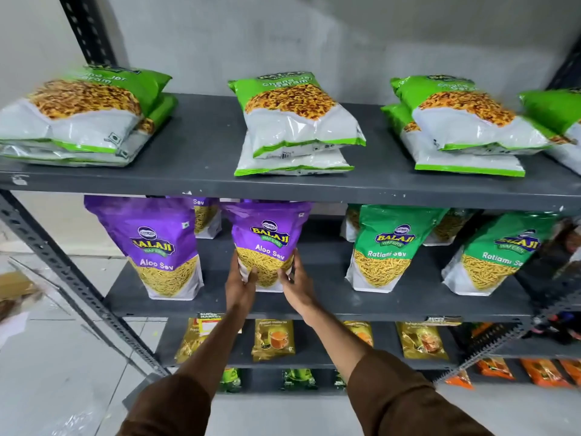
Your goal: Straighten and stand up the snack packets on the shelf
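2 hands hold a purple bag on the middle shelf.

The held purple bag (267, 243) stands up on the middle shelf (314, 302), near the middle of it. The left hand (240, 280) has its grip clamped on the bag's low left side, with the thumb on the front. The right hand (294, 281) has its grip clamped on the bag's low right side. Just left of the held bag stands another purple bag (154, 247), and it leans a bit. A third purple bag (206, 217) stands behind, between those 2. Right of the held bag stand 2 green bags (390, 247), well apart from it. Above the held bag, on the top shelf (204, 143), green and white bags (298, 121) lie flat in piles. Below the held bag sit small gold packs (273, 339).
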Tool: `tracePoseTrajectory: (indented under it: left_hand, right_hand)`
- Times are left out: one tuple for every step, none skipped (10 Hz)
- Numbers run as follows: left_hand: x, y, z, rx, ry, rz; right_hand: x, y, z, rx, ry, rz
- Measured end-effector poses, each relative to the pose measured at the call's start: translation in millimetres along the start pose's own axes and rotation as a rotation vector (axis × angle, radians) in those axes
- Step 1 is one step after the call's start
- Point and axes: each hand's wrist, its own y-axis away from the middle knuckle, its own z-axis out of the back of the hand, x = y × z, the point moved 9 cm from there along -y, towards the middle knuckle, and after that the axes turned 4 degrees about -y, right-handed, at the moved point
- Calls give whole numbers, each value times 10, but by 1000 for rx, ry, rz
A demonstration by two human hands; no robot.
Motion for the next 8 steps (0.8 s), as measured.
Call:
tracePoseTrajectory:
  left_hand:
    - [64,2,1,6,-35,18]
    - [46,70,-17,16,-55,-13]
    - [33,104,6,20,-50,-50]
    - [59,91,32,47,-66,-68]
    - [42,67,28,71,-71,-50]
    - [37,96,39,79,-103,-30]
    - [-10,240,133,-10,-152,-45]
    - [-279,517,206,-100,-289,-218]
  right_hand:
    - [29,27,-39,-17,34,1]
    - [36,65,-43,-62,35,-11]
    - [12,72,-58,-55,47,-16]
    - [10,88,-72,-56,75,-11]
    - [30,86,-77,-36,75,-12]
    - [-29,126,-53,4,51,-63]
    - [-48,288,37,-53,61,-45]
    - [113,522,283,-186,139,134]
